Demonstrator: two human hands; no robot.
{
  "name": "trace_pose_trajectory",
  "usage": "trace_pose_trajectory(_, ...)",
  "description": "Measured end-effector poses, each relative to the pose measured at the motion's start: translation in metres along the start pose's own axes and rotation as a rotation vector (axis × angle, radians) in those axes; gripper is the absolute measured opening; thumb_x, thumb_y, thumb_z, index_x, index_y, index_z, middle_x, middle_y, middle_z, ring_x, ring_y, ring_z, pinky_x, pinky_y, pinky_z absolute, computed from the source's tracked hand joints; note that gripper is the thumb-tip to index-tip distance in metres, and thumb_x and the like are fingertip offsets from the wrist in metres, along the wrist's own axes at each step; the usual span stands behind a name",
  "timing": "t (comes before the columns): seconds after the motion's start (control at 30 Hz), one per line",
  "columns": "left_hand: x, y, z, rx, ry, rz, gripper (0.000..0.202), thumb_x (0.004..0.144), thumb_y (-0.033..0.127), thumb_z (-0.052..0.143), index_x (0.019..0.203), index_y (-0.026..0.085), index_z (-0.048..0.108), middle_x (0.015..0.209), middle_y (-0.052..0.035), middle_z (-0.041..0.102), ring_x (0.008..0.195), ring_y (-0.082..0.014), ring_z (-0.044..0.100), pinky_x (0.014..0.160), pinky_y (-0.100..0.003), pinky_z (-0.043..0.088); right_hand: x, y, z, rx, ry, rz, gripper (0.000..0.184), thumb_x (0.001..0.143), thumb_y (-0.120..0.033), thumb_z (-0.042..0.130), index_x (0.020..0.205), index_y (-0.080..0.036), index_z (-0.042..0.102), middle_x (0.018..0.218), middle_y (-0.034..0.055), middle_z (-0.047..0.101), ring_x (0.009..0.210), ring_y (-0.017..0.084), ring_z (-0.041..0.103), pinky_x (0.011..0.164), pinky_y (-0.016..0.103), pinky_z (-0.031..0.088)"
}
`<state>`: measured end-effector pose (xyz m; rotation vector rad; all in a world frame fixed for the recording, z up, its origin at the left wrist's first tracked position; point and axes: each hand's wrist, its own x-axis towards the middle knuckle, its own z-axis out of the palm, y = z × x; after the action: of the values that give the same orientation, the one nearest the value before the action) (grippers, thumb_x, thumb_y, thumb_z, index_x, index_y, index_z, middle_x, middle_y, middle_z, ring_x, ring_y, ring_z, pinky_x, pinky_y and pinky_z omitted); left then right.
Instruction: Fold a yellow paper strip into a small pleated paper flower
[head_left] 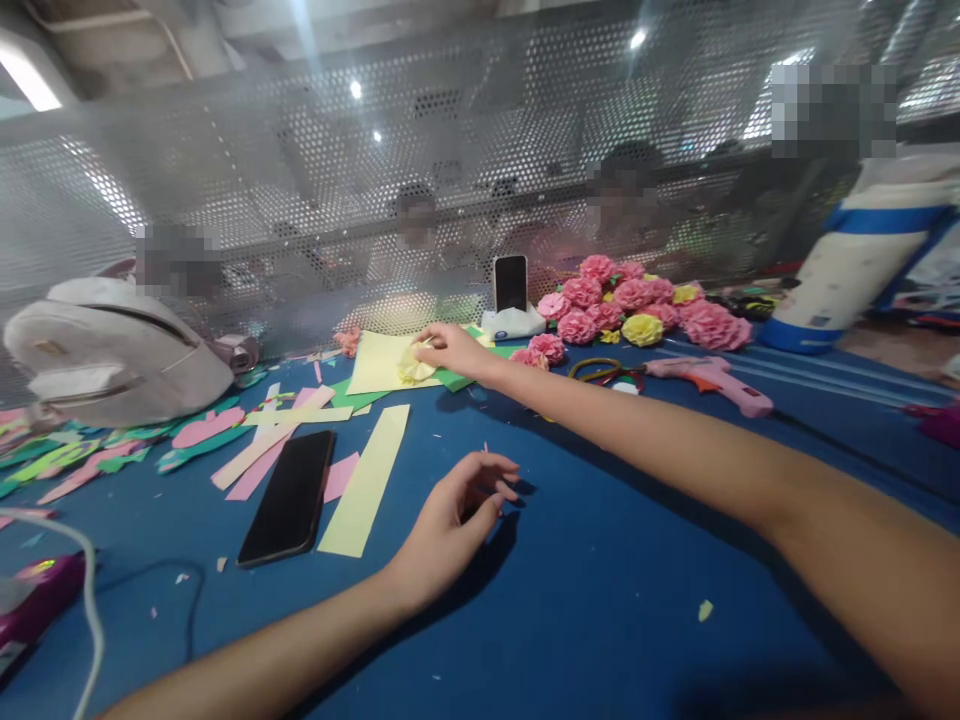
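My right hand (454,352) reaches far across the blue table and pinches a pale yellow paper flower (415,367). Below the flower lies a pale yellow paper sheet (375,360), with green paper (457,380) partly under and beside it. Closer to me, my left hand (461,515) rests over the table, its fingers loosely curved and apart, holding nothing. To its left are a yellow paper strip (369,480) and a black phone (291,497). Crossed pink and yellow strips (281,435) lie behind the phone.
A pile of pink and yellow paper flowers (607,300) stands back right, near a pink glue gun (712,382) and wire (600,370). An upright phone (511,284), white backpack (120,350), white-blue container (847,260) and perforated metal screen (300,190) border the table.
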<state>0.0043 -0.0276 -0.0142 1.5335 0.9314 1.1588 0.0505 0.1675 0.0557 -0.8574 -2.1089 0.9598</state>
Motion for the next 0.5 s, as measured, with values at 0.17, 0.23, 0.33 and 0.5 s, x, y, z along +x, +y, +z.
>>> trace_pose_trajectory(0.17,0.000,0.004,-0.001,0.012,-0.001,-0.022,0.021,0.094,0.017,0.049,0.113,0.016,0.058,0.100,-0.0084,0.061,0.094,-0.0184,0.057,0.082,-0.030,0.044,0.062,0.014,0.023,-0.209,-0.003,0.019,0.034,0.094,-0.033,0.058,0.123,-0.016,0.056,0.123,0.0094,0.059,0.103,0.023,0.062,0.086,0.044,0.054)
trace_pose_trajectory(0.23,0.001,0.004,-0.002,0.009,-0.004,-0.025,0.021,0.093,0.016,0.050,0.112,0.016,0.058,0.100,-0.0084,0.062,0.093,-0.0181,0.057,0.081,-0.029,0.044,0.074,0.020,0.027,-0.274,0.010,0.033,0.034,0.094,-0.033,0.058,0.123,-0.016,0.056,0.123,0.0094,0.059,0.103,0.023,0.062,0.086,0.043,0.054)
trace_pose_trajectory(0.33,0.002,0.004,-0.003,0.001,-0.009,-0.028,0.021,0.093,0.015,0.050,0.112,0.016,0.058,0.100,-0.0084,0.062,0.092,-0.0179,0.057,0.080,-0.029,0.044,0.081,0.027,0.031,-0.353,0.006,0.059,0.033,0.094,-0.033,0.059,0.123,-0.016,0.057,0.123,0.0094,0.059,0.103,0.023,0.062,0.086,0.043,0.054)
trace_pose_trajectory(0.5,0.001,0.004,-0.002,-0.004,-0.008,-0.028,0.020,0.093,0.016,0.049,0.111,0.016,0.059,0.102,-0.0087,0.063,0.093,-0.0184,0.057,0.080,-0.029,0.043,0.079,0.036,0.032,-0.438,-0.016,0.064,0.032,0.095,-0.033,0.058,0.122,-0.017,0.057,0.123,0.0092,0.059,0.103,0.022,0.062,0.086,0.043,0.054)
